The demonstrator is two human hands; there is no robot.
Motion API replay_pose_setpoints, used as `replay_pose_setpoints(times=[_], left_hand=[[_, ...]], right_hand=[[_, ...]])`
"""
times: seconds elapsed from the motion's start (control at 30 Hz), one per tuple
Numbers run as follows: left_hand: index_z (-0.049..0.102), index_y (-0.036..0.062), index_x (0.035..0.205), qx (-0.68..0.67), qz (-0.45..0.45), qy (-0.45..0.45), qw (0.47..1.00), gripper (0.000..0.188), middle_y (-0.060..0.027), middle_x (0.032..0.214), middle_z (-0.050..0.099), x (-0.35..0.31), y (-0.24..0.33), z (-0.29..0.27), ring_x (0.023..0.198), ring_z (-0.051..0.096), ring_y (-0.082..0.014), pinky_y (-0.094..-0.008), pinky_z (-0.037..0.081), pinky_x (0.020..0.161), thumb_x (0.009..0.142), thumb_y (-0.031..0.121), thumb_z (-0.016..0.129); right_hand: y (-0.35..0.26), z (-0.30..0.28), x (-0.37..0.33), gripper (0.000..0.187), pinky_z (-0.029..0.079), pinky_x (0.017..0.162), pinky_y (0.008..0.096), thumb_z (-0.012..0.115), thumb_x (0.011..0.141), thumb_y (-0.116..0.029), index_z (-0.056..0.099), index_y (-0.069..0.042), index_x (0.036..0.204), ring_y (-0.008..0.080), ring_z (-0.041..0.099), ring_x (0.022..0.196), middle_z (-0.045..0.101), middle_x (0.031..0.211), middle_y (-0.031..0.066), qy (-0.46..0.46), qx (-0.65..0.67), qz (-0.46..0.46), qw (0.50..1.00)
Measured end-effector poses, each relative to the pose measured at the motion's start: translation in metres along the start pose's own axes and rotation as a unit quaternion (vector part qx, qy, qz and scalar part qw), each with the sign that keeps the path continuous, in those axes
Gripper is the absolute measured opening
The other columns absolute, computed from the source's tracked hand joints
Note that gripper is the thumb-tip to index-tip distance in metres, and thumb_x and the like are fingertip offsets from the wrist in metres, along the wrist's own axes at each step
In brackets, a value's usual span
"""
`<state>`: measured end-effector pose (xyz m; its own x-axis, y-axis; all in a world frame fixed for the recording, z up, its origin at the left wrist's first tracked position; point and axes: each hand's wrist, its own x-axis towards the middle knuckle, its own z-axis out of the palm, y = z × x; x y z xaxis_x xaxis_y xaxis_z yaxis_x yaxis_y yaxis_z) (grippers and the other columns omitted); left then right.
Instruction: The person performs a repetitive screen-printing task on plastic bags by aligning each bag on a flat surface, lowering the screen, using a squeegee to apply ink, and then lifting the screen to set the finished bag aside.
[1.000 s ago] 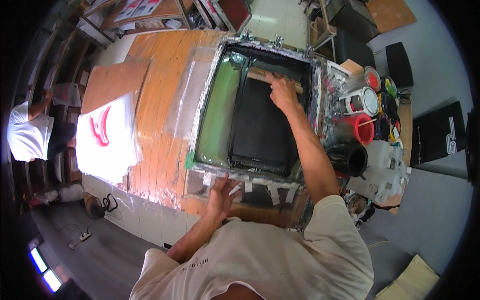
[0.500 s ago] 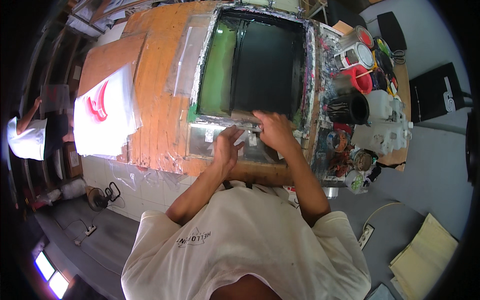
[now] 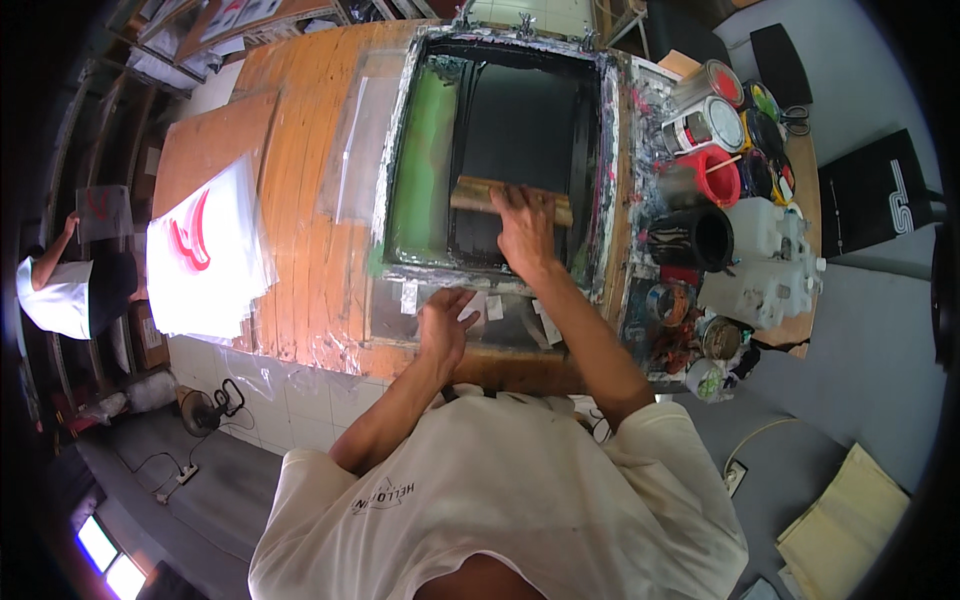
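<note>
R hand is grasping the wooden squeegee, fingers bending over its top. Squeegee is lying crosswise inside the screen frame, on the near half of the black ink area. L hand is hanging half-curled nr the frame's near edge, by white tape tabs; can't tell if it's pinching anything.

Squeegee's R end is sitting nr the R wall; green strip is giving more room L, & the longest stretch is running to the far wall, where metal clamps are standing. Paint cans, red tub, black can & translucent jugs are crowding the R side.

To L, wood table is stretching btwn a flat clear sheet & a stack of red-printed sheets. Farther L, another person is holding up a sheet.
</note>
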<state>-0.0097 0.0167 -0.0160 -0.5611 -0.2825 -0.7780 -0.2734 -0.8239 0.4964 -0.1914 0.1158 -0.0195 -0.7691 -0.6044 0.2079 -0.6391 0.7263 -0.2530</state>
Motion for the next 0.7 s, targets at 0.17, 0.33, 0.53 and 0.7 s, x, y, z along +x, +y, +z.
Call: replay_pose_setpoints(times=[0.17,0.33,0.53,0.7], left_hand=[[0.052,0.0038,0.114,0.0,0.0,0.02,1.0,0.026,-0.0175,0.126,0.052,-0.008,0.004,0.006,0.13,0.049,-0.0323,-0.0588,0.04,0.106,0.099,0.024,0.045],[0.05,0.0094,0.117,-0.005,-0.001,0.002,1.0,0.027,-0.0155,0.129,0.051,-0.014,0.007,0.006,0.131,0.049,-0.0316,-0.057,0.042,0.104,0.101,0.03,0.049],[0.048,0.0139,0.117,-0.014,0.002,-0.04,0.999,0.023,-0.0119,0.128,0.053,-0.012,0.007,-0.005,0.13,0.052,-0.0306,-0.0555,0.042,0.103,0.099,0.027,0.053],[0.051,0.0126,0.111,-0.01,0.019,-0.083,0.996,0.023,-0.0104,0.121,0.061,-0.025,0.024,-0.002,0.123,0.058,-0.0313,-0.0521,0.042,0.104,0.095,0.025,0.061]], right_hand=[[0.053,0.014,0.121,0.056,0.043,0.102,0.0552,0.069,0.072,0.001,0.065,-0.013,0.125,0.0356,0.062,0.119,0.068,0.121,0.0133,0.017,-0.008,0.023,1.0],[0.094,0.001,0.209,0.045,0.052,0.095,0.0508,0.065,0.083,-0.009,0.069,-0.018,0.127,0.0368,0.068,0.109,0.072,0.115,0.0165,-0.072,-0.001,0.047,0.996],[0.054,-0.075,0.113,0.036,0.053,0.093,0.051,0.062,0.084,-0.005,0.069,-0.014,0.118,0.0391,0.07,0.098,0.073,0.104,0.0198,-0.186,0.143,0.023,0.972],[-0.028,-0.12,-0.024,0.046,0.049,0.085,0.0505,0.063,0.082,0.0,0.064,-0.009,0.127,0.0376,0.067,0.102,0.071,0.113,0.0164,-0.182,0.097,0.017,0.978]])
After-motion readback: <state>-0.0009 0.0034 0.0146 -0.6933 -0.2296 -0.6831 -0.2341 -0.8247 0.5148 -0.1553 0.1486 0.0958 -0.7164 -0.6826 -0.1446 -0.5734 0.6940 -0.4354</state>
